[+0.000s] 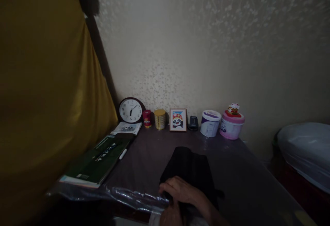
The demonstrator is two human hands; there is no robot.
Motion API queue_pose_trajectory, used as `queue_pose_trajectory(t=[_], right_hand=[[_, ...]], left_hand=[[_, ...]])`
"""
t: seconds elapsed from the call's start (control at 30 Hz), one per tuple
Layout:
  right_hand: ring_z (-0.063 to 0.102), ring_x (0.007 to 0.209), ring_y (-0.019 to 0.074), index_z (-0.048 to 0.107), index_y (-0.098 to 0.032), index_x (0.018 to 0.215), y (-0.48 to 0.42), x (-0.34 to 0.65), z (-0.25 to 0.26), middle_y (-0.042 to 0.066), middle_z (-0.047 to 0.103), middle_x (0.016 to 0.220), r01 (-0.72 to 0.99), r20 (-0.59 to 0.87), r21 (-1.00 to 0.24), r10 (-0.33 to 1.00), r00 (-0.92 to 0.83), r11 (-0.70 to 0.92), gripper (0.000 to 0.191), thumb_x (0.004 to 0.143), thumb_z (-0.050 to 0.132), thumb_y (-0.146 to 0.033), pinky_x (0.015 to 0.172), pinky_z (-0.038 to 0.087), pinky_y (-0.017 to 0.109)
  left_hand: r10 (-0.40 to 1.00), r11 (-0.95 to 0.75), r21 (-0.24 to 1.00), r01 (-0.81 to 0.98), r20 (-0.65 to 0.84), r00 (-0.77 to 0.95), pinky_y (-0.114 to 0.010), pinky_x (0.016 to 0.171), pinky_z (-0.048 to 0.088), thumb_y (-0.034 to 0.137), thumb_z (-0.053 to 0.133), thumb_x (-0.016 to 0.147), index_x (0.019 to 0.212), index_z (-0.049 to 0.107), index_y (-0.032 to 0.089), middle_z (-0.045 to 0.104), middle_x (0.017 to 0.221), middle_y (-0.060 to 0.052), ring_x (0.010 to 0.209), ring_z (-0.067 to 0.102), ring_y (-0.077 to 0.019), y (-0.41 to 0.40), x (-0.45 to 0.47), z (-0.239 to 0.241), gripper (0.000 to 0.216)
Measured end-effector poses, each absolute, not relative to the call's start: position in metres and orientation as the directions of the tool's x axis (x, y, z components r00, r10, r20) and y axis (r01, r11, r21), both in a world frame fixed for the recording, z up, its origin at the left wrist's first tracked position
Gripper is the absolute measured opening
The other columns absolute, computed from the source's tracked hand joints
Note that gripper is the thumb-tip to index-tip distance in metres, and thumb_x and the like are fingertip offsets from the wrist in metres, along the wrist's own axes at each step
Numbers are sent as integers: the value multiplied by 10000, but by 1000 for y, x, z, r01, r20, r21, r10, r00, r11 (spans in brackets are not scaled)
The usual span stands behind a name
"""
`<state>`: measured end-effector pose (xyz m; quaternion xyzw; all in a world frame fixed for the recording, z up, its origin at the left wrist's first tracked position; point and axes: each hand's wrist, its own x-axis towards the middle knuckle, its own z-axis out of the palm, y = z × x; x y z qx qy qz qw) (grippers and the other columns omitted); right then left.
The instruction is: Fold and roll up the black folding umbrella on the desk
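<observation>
A soft black fabric bag [190,165] lies on the dark tabletop near its front edge, with a small strap or tab sticking out on its right side. Over the bag's near left end, my right hand [180,190] is closed, its fingers curled round the black fabric. Just below, at the bottom of the view, my left hand [170,216] meets the right one. Its fingers look drawn together, but their tips and whatever they grip are hidden under the right hand. Dim light leaves the bag's details hard to make out.
A green book [103,159] and a white pen [123,154] lie left. Along the wall stand a clock [131,110], red can [147,118], yellow tin [160,119], framed panda picture [177,119], white tub [210,124] and pink-lidded tub [231,126]. A yellow curtain [46,81] hangs left.
</observation>
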<state>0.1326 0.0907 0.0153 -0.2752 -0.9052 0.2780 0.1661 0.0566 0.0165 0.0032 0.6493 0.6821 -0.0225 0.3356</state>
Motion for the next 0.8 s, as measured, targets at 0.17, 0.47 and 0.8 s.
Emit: queue_pose_trajectory(t=[0.17, 0.47, 0.8], right_hand=[[496, 1119, 168, 650, -242, 950, 110, 142, 3, 22, 666, 1020, 591, 264, -452, 732, -628, 669, 317, 900, 341, -289, 1038, 239, 389], [534, 1054, 218, 583, -157, 1047, 158, 204, -8, 121, 601, 1112, 644, 496, -672, 868, 26, 364, 330, 804, 413, -302, 948, 387, 406], [622, 860, 254, 630, -168, 882, 100, 270, -30, 94, 679, 865, 374, 127, -927, 929, 349, -14, 397, 693, 495, -490, 725, 497, 361]], left_hand=[[912, 160, 482, 862, -406, 58, -338, 790, 438, 144, 423, 740, 1363, -123, 48, 598, 1118, -162, 964, 593, -249, 14, 55, -3, 834], [922, 146, 447, 883, -384, 41, -306, 773, 418, 169, 361, 790, 1354, -138, 38, 579, 1156, -139, 961, 586, -224, 12, 57, -7, 764], [933, 131, 423, 897, -357, 32, -288, 789, 409, 193, 347, 822, 1353, -135, 21, 551, 1196, -156, 955, 584, -203, 9, 59, -8, 738]])
